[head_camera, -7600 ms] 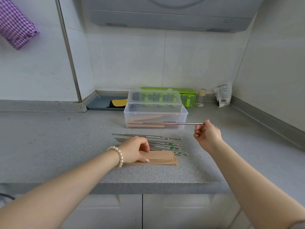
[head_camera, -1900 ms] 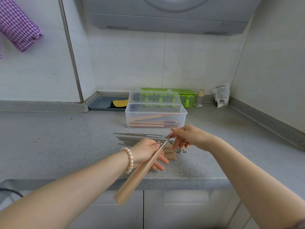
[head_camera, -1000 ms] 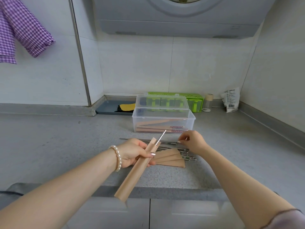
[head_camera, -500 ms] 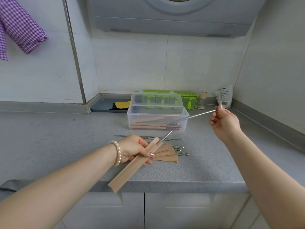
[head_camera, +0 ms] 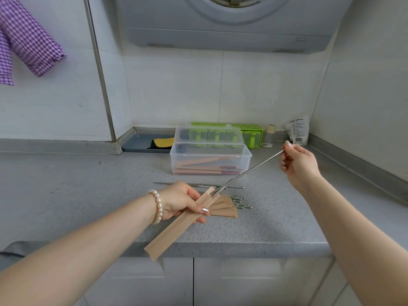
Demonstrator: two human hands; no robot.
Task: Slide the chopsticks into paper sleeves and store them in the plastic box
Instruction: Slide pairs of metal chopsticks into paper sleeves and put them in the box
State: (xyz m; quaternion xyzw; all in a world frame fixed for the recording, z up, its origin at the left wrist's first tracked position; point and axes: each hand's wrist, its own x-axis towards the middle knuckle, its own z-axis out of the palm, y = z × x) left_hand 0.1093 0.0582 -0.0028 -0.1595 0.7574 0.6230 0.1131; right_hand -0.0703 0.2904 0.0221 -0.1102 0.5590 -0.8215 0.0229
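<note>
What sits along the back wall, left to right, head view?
Purple cloth → blue tray → clear box → green holder → small jar → white packet.

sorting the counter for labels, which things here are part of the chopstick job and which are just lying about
Job: chopstick, paper sleeve, loose chopsticks, spare sleeves, plastic box.
Lying about: green rack, small jar, packet, blue tray, checked cloth.

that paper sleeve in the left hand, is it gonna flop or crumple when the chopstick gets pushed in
Probably holds up: the sleeve juts straight past the left hand without drooping, so it seems fairly stiff. It looks thin and flat, so likely light and easy to crease if squeezed. The chopstick meets its mouth at a slant, so the opening edge may buckle if pushed hard.
</note>
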